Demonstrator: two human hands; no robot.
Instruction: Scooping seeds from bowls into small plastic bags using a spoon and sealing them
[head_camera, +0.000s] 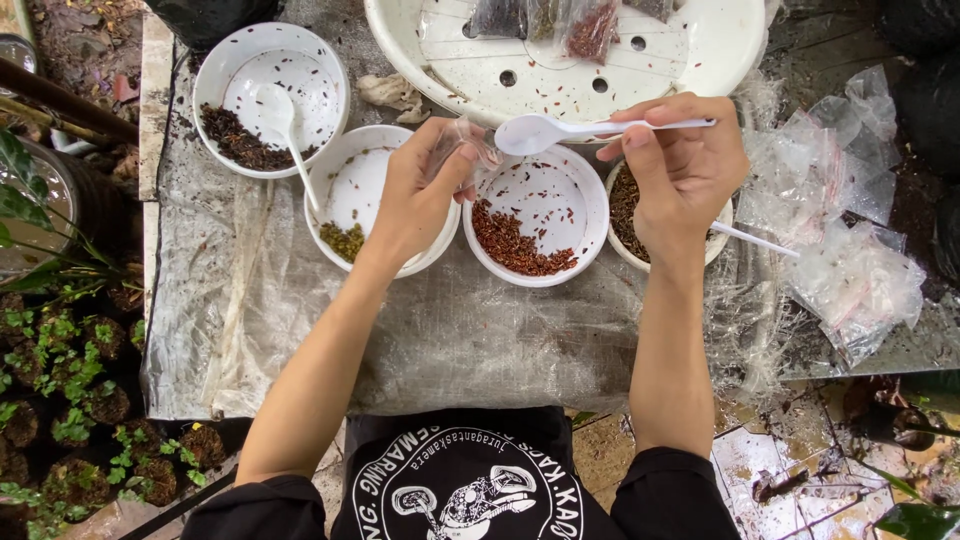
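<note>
Both forearms are stretched forward from the body over a counter (480, 340) covered with crinkled clear plastic sheeting. The left hand (420, 195) is bent inward at the wrist, and a small clear plastic bag (472, 140) is pinched between its thumb and fingertips, held just above the rim between two bowls. The right hand (685, 170) is curled, knuckles up, and the handle of a white plastic spoon (570, 130) is pinched between its thumb and forefinger; the spoon is held level, its bowl pointed toward the bag and nearly touching it.

Directly under the spoon, a white bowl (535, 215) with reddish-brown seeds heaped at its near side is seen. To its left, partly covered by the left hand, a white bowl (350, 180) with a small heap of greenish seeds is set. Farther left, a white bowl (270, 95) with dark seeds and a second white spoon (285, 125) is placed. Under the right hand, a fourth bowl (625, 215) of brown seeds is largely hidden. Beyond the bowls, a large white perforated basin (700, 60) holding filled seed packets is seen, and a pile of empty clear bags (840, 220) is spread at the right.
</note>
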